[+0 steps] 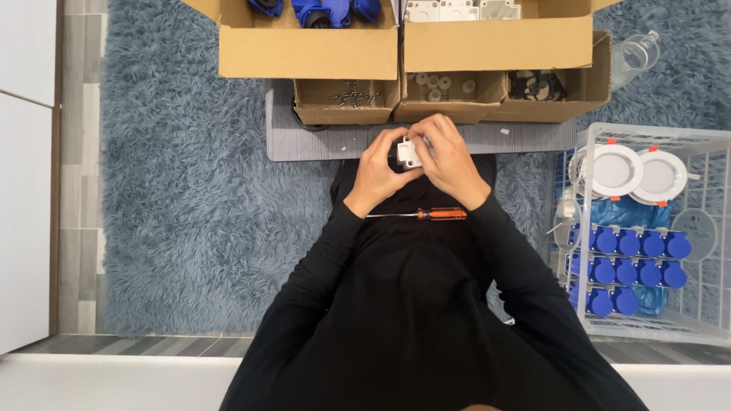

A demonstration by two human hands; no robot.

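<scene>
Both my hands meet over a small white plastic part (408, 153) at the near edge of a grey mat (304, 141). My left hand (380, 169) cups the part from the left, fingers curled round it. My right hand (449, 156) covers it from the right and above, fingertips on its top. Most of the part is hidden by my fingers. A screwdriver with an orange handle (439, 215) lies on my lap just below my wrists, its shaft pointing left; neither hand touches it.
Cardboard boxes stand beyond the mat: one with screws (350, 97), one with small white rings (438, 85), one with black parts (536, 85), larger ones with blue parts (320, 11) and white parts (457, 11). A white wire basket (655, 137) at right holds round white lamps and blue sockets.
</scene>
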